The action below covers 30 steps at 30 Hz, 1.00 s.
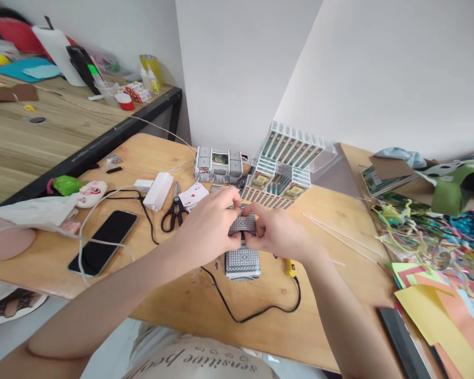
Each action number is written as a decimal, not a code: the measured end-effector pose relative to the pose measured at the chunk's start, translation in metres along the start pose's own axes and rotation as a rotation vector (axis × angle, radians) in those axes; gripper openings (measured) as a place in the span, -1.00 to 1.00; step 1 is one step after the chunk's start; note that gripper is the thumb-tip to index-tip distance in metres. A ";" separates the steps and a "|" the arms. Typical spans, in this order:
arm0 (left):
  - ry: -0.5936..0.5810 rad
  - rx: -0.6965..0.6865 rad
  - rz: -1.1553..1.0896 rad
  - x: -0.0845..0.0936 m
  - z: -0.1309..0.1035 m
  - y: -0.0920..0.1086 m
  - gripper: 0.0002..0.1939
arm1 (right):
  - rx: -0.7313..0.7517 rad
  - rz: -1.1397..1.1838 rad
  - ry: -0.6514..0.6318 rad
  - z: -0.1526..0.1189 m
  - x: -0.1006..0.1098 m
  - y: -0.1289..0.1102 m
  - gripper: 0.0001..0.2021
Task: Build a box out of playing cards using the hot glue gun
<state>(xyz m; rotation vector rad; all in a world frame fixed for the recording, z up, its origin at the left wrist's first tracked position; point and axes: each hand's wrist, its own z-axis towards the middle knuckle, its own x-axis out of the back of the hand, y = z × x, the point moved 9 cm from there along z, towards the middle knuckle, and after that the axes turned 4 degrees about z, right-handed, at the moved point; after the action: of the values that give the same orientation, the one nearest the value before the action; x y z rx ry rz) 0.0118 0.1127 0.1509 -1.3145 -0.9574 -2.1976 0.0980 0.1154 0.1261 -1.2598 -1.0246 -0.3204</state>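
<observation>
Patterned card point(243, 225): one visible, between both hands, just beyond one card stack point(243, 263).
Left hand point(213, 223), right hand point(280, 232): fingers pinched shut on it.
Done: one card-covered box point(221, 169) (seemingly complete).
Left: held card, apparently unplaced.
Nearby: one scissors point(176, 203), one phone point(109, 229).

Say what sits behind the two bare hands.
Behind the left hand and right hand: a grey patterned rectangular block and a taller white and green tiered stack. The hands hide whatever lies directly behind them.
</observation>
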 end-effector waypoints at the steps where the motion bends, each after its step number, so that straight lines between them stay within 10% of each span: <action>1: -0.001 0.003 -0.003 0.000 0.000 0.000 -0.87 | 0.011 -0.007 0.001 0.001 0.001 -0.001 -0.69; 21: 0.018 0.085 -0.075 -0.002 -0.007 -0.011 -0.74 | 0.045 0.049 0.077 -0.002 0.013 0.002 -0.79; 30: -0.042 0.109 -0.083 0.002 -0.009 -0.029 -0.80 | -0.061 0.752 0.232 -0.025 -0.034 0.030 -0.43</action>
<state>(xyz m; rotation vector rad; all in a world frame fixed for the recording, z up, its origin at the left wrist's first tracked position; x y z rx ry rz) -0.0134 0.1260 0.1394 -1.2967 -1.1497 -2.1523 0.1115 0.0925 0.0821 -1.5265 -0.2992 0.0877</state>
